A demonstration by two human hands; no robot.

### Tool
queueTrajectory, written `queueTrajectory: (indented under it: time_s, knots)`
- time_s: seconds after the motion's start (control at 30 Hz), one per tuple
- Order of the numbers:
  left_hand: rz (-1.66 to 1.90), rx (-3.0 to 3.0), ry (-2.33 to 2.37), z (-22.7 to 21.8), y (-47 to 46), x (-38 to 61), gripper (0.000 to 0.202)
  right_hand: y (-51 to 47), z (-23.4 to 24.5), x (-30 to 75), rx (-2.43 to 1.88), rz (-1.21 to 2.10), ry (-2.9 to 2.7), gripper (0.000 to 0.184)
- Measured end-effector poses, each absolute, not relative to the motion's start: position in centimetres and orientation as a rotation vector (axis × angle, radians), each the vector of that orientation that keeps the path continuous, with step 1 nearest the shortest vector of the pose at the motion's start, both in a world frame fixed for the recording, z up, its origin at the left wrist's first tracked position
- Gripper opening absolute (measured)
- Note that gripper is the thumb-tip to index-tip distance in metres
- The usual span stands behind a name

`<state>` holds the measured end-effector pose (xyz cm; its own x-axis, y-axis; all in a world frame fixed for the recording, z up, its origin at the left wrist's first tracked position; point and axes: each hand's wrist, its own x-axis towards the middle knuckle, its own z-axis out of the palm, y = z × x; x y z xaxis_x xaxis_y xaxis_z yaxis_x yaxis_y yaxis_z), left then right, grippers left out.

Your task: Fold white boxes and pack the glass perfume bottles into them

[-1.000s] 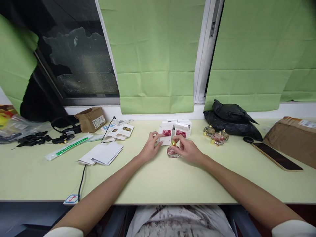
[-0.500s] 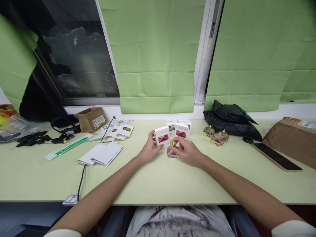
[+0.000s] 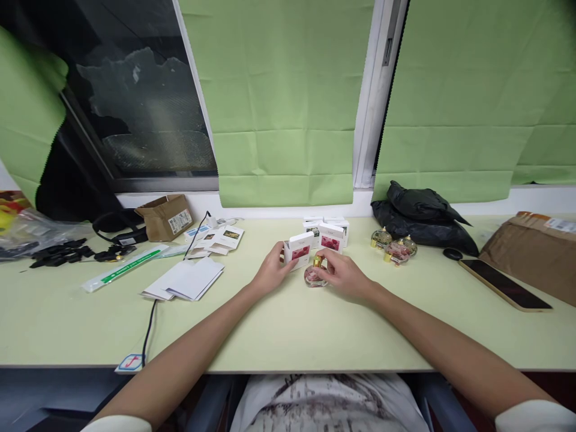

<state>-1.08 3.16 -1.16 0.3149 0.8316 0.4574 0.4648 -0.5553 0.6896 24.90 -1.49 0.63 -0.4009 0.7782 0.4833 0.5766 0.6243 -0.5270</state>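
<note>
My left hand [image 3: 273,269] is closed round the left side of a small white box [image 3: 300,248] with a pink flower picture on its front. The box stands upright, turned a little to the right. Just right of it, a round glass perfume bottle [image 3: 314,277] with a gold cap rests on the table, and my right hand [image 3: 338,271] grips it near the cap. Behind my right hand stands a second white box [image 3: 330,236] with the same pink picture. Further white boxes [image 3: 312,225] stand behind these two.
Several more perfume bottles [image 3: 399,250] sit to the right, before a black plastic bag [image 3: 418,219]. A phone [image 3: 504,284] and a cardboard parcel [image 3: 535,249] lie far right. On the left are folded white cards [image 3: 191,280], a small open carton [image 3: 165,219] and a black cable [image 3: 148,327].
The white box in my left hand has turned and shifted slightly to the right. My right hand and the perfume bottle have stayed in about the same place.
</note>
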Motion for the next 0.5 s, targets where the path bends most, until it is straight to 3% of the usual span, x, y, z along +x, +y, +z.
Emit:
queueTrajectory:
  time_s: [0.33,0.5]
  knots:
    - [1.236,2.474,1.093,-0.7,3.7,-2.1,0.031,-1.4,0.6,24.9,-1.058,0.388,-2.137,0.024]
    - [1.226,2.522,1.083,-0.8,3.8,-2.3,0.04,-1.6,0.6,25.0,-1.056,0.398,-2.145,0.027]
